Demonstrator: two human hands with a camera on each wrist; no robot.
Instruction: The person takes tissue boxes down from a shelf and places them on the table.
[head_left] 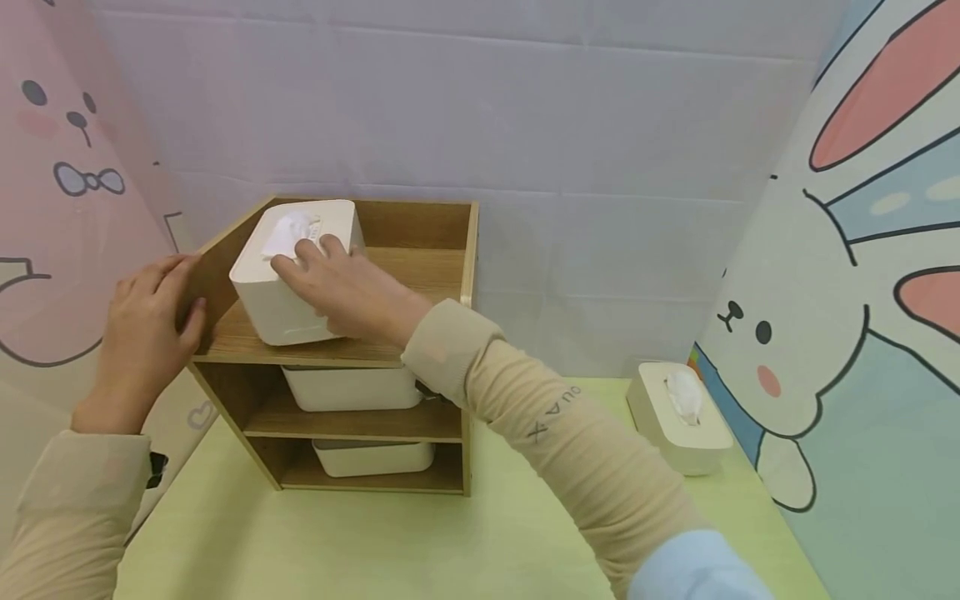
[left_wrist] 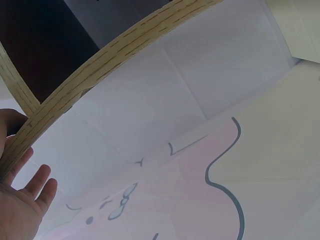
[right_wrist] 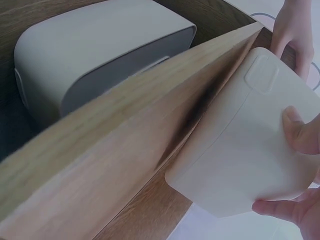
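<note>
Nearby, the left hand (head_left: 146,340) holds the left side of the wooden shelf (head_left: 345,426), and the right hand (head_left: 352,290) has its grip closed on a white tissue box (head_left: 291,307) in the top part. Two white bins (head_left: 356,392) sit below. Farther to the right, another tissue box (head_left: 680,438) sits on the green counter (head_left: 360,546), near the rabbit picture (head_left: 810,350).

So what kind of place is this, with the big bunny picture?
Probably a decorated indoor corner, like a playroom or small studio set; I can't be sure which. The bunny picture and creased, pale backdrop surround a light green table with a wooden shelf on it.
</note>
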